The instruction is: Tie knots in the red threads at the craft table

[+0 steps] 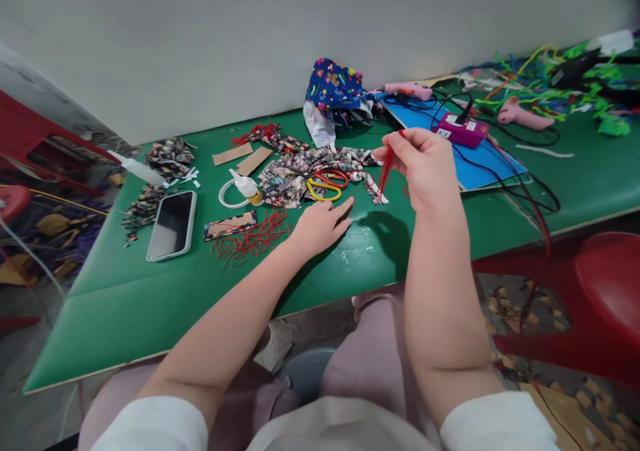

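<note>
Raised over the right side of the table, my right hand (417,161) pinches a bunch of red cords (386,171) that hangs down from the fingertips. My left hand (323,225) lies on the green table with its fingers stretched out, holding nothing. Just beyond it rest scissors (324,189) with red and yellow handles, on top of crumpled dark floral fabric (283,174). To the left of my left hand is a loose tangle of red cords (257,237), partly over a floral strip with a cardboard piece (230,225).
A phone (173,225), a small glue bottle (246,187) and another white bottle (143,171) stand or lie on the left. Blue patterned cloth (334,85) is at the back. Pink glue guns (525,114), a purple power strip (463,129) and cables lie right. A red stool (607,277) stands beside the table.
</note>
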`<move>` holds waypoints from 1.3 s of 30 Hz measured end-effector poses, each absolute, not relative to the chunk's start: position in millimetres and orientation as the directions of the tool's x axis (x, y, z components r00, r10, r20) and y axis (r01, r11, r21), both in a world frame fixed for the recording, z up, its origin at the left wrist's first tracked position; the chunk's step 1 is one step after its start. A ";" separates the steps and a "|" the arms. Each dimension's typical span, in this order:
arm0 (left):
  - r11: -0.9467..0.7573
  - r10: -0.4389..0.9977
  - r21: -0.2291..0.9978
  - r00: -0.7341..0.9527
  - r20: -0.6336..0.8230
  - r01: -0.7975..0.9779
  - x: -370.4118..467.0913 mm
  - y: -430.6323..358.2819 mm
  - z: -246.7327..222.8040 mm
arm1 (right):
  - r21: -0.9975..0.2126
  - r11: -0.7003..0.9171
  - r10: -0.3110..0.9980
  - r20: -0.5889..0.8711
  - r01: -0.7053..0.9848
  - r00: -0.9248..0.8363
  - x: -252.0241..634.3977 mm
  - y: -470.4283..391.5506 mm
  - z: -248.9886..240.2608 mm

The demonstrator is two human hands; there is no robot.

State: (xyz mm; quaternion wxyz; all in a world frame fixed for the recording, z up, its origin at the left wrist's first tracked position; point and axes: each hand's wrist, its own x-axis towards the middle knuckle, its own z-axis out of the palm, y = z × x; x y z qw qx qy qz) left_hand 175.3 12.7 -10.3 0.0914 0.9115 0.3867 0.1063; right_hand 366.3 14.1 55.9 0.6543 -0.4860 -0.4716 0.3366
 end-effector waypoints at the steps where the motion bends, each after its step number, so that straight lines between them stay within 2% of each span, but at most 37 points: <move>1: -0.666 0.739 0.295 0.660 0.138 0.685 172.1 13.6 -8.7 | -0.954 0.300 0.899 0.289 0.019 0.328 366.5 14.1 55.7; 5: -0.481 0.869 0.581 0.445 0.216 0.657 153.2 15.4 -2.1 | -0.953 0.302 0.895 0.291 0.019 0.338 368.9 13.4 55.7; 7: -0.395 0.913 0.687 0.343 0.221 0.610 146.1 13.3 0.0 | -0.953 0.303 0.893 0.289 0.014 0.344 370.1 12.8 55.8; 12: -0.371 0.912 0.776 0.356 0.202 0.511 146.9 4.4 4.5 | -0.956 0.294 0.913 0.282 0.003 0.295 366.6 10.4 57.2; 16: -0.289 0.909 0.937 0.362 0.205 0.197 157.6 5.4 22.5 | -0.962 0.274 0.947 0.273 0.019 0.170 354.0 7.2 61.7; 19: -0.280 0.879 0.960 0.401 0.257 -0.003 169.9 10.0 42.7 | -0.962 0.270 0.958 0.272 0.025 0.091 340.1 4.6 67.6; 26: -0.180 0.816 0.951 0.502 0.288 -0.252 187.6 11.7 66.4 | -0.955 0.297 0.953 0.296 -0.008 0.062 316.0 -2.2 74.8; 29: -0.268 0.807 0.953 0.507 0.302 -0.141 175.7 15.6 67.1 | -0.962 0.272 0.960 0.272 0.003 0.072 312.8 -1.9 72.9; 31: -0.331 0.829 0.942 0.492 0.266 0.050 162.3 21.9 64.5 | -0.952 0.304 0.948 0.307 0.039 0.087 312.0 -0.2 72.1; 33: -0.329 0.844 0.913 0.508 0.169 0.243 146.7 29.2 58.6 | -0.944 0.323 0.939 0.328 0.061 0.108 311.7 1.8 72.7; 35: -0.381 0.858 0.813 0.496 0.134 0.440 130.9 35.2 49.3 | -0.950 0.309 0.940 0.313 0.056 0.133 311.4 3.2 74.5; 39: -0.537 0.838 0.518 0.489 0.241 0.665 105.8 39.7 28.2 | -0.952 0.304 0.937 0.307 0.043 0.169 311.2 4.2 78.7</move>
